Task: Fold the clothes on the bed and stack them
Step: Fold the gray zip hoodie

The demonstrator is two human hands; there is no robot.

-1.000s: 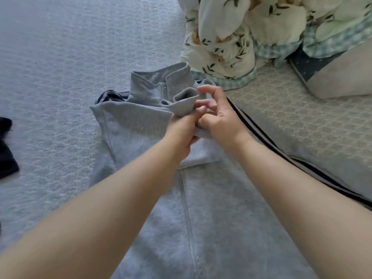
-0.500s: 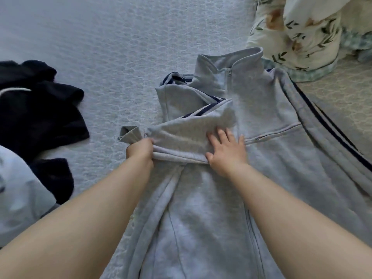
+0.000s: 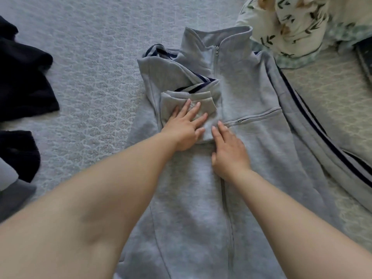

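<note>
The grey zip jacket lies front-up on the bed, thick, soft and limp. The left hand presses flat on its folded sleeve; the right hand rests flat beside the zip. It looks best gripped at hem or shoulder seams, since the fleece will likely sag.

text: none readable | labels, brands, numbers, signs: none readable | grey jacket: plain fabric, navy stripes only, no lettering | quilt beyond jacket collar: leaf print only, no words
</note>
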